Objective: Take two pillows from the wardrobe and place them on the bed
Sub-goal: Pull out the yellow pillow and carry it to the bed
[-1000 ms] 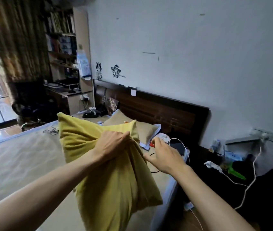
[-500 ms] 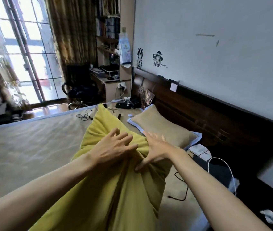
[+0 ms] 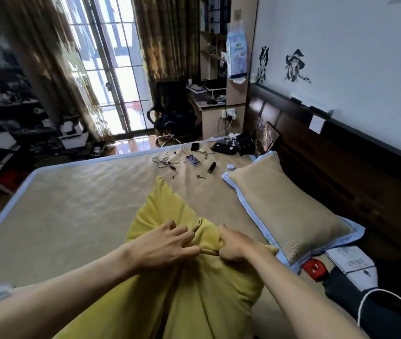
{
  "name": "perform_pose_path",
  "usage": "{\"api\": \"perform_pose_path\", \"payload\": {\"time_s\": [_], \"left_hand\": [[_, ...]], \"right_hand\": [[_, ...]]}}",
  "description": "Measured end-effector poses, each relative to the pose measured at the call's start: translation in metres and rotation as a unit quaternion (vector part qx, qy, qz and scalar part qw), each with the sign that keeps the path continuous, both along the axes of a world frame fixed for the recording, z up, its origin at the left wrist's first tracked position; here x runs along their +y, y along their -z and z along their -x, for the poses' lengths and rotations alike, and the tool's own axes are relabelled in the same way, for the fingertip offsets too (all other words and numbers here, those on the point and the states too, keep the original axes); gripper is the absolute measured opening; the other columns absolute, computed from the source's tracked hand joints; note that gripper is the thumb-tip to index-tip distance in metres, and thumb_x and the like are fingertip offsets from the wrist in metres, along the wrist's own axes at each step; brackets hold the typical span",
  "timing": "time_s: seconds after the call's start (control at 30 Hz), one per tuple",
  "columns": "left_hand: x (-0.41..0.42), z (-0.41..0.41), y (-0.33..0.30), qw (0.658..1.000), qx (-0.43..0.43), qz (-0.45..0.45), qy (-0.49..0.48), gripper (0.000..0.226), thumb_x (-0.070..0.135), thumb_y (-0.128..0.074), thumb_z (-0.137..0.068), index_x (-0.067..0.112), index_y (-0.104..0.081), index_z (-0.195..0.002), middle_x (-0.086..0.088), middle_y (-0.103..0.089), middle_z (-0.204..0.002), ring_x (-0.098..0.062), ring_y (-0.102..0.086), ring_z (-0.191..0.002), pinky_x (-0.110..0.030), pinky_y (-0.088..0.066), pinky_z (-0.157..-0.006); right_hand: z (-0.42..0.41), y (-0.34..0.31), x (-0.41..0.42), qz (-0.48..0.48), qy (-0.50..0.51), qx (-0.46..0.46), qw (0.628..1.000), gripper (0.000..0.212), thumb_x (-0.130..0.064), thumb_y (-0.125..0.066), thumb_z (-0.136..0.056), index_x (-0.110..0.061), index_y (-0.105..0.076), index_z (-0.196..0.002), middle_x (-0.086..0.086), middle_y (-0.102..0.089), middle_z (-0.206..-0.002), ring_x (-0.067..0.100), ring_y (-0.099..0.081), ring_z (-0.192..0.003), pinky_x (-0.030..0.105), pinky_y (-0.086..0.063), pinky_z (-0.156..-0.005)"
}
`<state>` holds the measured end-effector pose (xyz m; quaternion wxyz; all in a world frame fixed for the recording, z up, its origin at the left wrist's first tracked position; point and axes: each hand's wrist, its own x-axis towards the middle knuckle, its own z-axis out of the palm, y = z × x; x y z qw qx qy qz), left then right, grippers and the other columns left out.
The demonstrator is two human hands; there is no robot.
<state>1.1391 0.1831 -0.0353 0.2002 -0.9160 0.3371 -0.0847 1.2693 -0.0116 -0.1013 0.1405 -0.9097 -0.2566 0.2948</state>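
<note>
A yellow pillow [image 3: 167, 209] hangs in front of me over the bed [image 3: 72, 204], bunched at its middle. My left hand [image 3: 164, 245] grips the gathered fabric from the left. My right hand [image 3: 235, 244] pinches the same fold from the right. Both hands touch each other's side of the bunch. A tan pillow with a blue border [image 3: 285, 206] lies flat on the bed by the dark headboard [image 3: 329, 152], just right of the yellow one.
Phones, cables, a small black cylinder and scissors [image 3: 200, 176] are scattered at the bed's far end. A red object [image 3: 313, 269] and white box [image 3: 351, 261] sit at the near right edge. A desk, chair and glass door stand beyond the bed.
The view has swung left and down over the bed. The yellow pillow came lower with it. My right hand, open on the fabric before, has now closed on it beside my left.
</note>
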Motion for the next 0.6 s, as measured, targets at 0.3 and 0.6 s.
{"api": "perform_pose_path", "payload": {"time_s": [0.3, 0.6], "left_hand": [[-0.002, -0.131, -0.012, 0.995, 0.034, 0.039, -0.086, 0.068, 0.06, -0.06, -0.077, 0.016, -0.041, -0.125, -0.009, -0.052, -0.125, -0.033, -0.05, -0.112, -0.049, -0.039, -0.099], [-0.11, -0.451, 0.003, 0.965, 0.218, 0.107, -0.096, 0.056, 0.036, -0.069, -0.074, 0.027, -0.038, -0.12, -0.003, -0.054, -0.123, -0.03, -0.053, -0.115, -0.059, -0.042, -0.095]], "right_hand": [[-0.078, -0.047, -0.041, -0.126, 0.057, -0.17, 0.976, 0.016, -0.017, -0.049, -0.07, -0.022, -0.05, -0.084, 0.004, -0.064, -0.091, 0.034, -0.059, -0.086, 0.039, -0.05, -0.07], [-0.245, -0.064, -0.12, -0.016, 0.223, -0.342, 0.913, 0.024, -0.018, -0.06, -0.074, -0.023, -0.04, -0.086, 0.01, -0.068, -0.094, 0.039, -0.064, -0.088, 0.036, -0.035, -0.061]]}}
